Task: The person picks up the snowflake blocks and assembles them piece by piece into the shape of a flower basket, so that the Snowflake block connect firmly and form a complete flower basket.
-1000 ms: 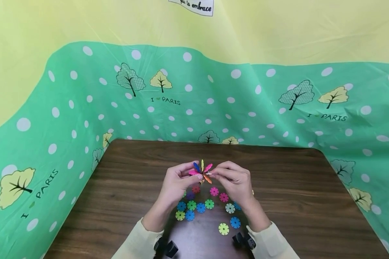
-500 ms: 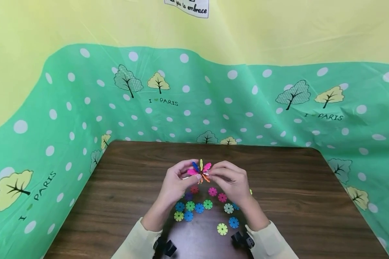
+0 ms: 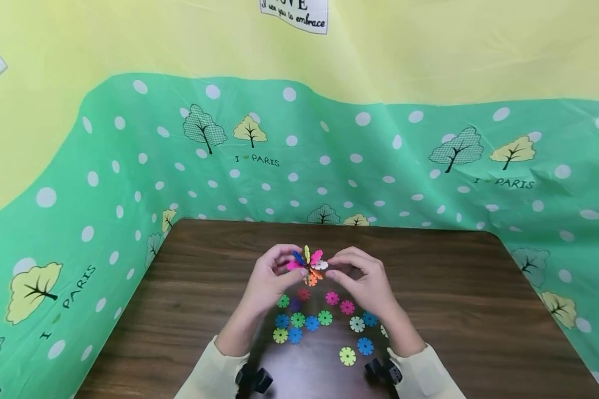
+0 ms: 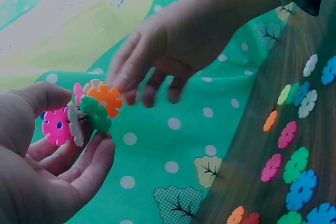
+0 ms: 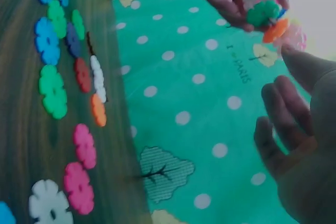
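Above the table my left hand (image 3: 268, 281) pinches a flower-like cluster of interlocking snowflake discs (image 3: 316, 256) between thumb and fingers. Pink, blue, yellow, white and orange discs fan out from its middle; the left wrist view also shows a green disc (image 4: 95, 115) on it. On the other side, my right hand (image 3: 363, 281) has its fingertips right at the cluster's white disc (image 3: 321, 265). In the right wrist view, the right thumb (image 5: 300, 66) stands apart from the loosely bent fingers, with nothing gripped between them. Part of the cluster is hidden behind the left fingers.
Loose snowflake discs lie scattered below the hands, among them a yellow disc (image 3: 347, 356), a blue disc (image 3: 365, 346) and a green disc (image 3: 325, 317). The dark wooden table (image 3: 189, 310) ends at a green dotted cloth (image 3: 259, 183) behind and to the left.
My right fingers have opened away from the cluster and moved slightly right, leaving the white disc showing on it. My left hand keeps its hold, almost in place.
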Motion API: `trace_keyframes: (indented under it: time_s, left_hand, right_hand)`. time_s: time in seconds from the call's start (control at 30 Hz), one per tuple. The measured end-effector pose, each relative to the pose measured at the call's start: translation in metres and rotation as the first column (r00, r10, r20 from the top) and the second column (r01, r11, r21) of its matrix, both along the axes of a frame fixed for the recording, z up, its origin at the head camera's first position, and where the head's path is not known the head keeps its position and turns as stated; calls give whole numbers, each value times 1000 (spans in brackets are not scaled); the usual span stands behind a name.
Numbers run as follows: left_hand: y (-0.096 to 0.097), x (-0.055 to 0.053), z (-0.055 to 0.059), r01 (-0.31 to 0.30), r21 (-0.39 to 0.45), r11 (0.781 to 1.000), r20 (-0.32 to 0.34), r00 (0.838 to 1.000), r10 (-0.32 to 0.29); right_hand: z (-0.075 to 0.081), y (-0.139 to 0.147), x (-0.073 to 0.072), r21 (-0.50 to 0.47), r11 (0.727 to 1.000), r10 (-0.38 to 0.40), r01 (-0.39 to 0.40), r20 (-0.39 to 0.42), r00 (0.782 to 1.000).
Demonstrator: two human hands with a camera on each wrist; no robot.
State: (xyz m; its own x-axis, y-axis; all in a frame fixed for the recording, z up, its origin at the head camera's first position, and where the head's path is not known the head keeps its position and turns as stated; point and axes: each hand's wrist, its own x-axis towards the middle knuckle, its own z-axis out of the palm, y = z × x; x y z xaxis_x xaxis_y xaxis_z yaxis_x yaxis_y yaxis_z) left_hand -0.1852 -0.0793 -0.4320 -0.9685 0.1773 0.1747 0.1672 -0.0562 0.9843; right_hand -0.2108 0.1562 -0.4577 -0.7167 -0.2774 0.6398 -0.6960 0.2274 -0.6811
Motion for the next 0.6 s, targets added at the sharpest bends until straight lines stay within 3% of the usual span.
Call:
trace_keyframes:
  time_s: [0.13,0.23,0.3,0.4,0.47,0.6]
  left_hand:
    - [-2,-2,-1,-15,69,998,32,999,12]
    - [-1,-4,0,-11,114,993,46,999,5]
    - [-1,-4,1,-11,118,993,51,999,5]
    - [-3,-2,3,-16,86,996,74,997,10]
    - [-4,-1,4,-19,66,998,87,996,14]
    - [-4,1,4,-14,66,998,94,996,8]
  right_hand:
    - [-4,9,-6,144,990,-27,2,170,985]
    - [-7,16,-14,308,949,-22,-67,277,961]
    - [-11,18,-22,429,894,-19,-132,330,944]
    - [-19,19,-29,585,787,-41,-198,369,928]
    - [-25,17,-31,655,725,-60,-215,371,927]
    - [-37,14,-29,746,638,-109,-189,330,937]
